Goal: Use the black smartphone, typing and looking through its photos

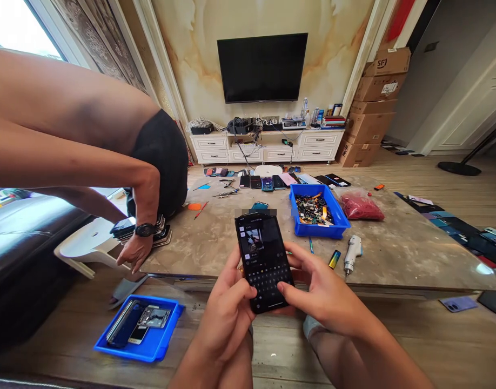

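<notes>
Left hand [226,302] and right hand [321,294] together clasp a phone [264,259] above the table [394,254] edge, thumbs on its keyboard; a steady grip and light taps should suit typing.

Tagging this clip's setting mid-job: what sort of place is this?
Probably a home living room used as a phone workbench: a wall-mounted TV, a low table strewn with handsets, and a blue bin of small parts. The left hand and right hand hold a phone.
</notes>
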The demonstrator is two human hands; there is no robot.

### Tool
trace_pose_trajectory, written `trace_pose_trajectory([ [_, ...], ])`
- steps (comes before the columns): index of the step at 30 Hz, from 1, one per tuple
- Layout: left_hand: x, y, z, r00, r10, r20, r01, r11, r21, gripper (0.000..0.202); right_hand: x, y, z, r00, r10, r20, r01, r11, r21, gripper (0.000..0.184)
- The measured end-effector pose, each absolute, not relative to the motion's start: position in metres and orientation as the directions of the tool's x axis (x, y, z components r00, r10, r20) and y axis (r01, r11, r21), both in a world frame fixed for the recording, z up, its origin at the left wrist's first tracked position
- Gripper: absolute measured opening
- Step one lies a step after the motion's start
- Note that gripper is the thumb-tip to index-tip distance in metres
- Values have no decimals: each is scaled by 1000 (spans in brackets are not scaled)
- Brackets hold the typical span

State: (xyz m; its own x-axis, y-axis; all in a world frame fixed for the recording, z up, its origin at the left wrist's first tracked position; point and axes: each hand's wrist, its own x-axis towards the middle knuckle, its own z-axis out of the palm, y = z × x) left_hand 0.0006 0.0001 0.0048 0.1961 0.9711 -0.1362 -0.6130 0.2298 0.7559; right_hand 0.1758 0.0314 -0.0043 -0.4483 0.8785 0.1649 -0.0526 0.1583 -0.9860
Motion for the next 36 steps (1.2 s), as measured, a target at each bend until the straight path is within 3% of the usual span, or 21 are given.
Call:
trace_pose_trajectory([
  [12, 0, 1, 2, 217, 966, -140, -637, 249, 730, 79, 171, 31, -5, -425, 892, 153, -26, 157, -987, 52],
  [29, 3, 2, 6, 205, 965, -162, -630, 257, 733, 63, 177, 29, -1, -468, 867, 172, -84, 150, -985, 55],
  [36, 5, 4, 7, 184, 967, -177, -623, 254, 739, 66, 176, 30, -3, -461, 870, 173, -106, 140, -984, 51],
])
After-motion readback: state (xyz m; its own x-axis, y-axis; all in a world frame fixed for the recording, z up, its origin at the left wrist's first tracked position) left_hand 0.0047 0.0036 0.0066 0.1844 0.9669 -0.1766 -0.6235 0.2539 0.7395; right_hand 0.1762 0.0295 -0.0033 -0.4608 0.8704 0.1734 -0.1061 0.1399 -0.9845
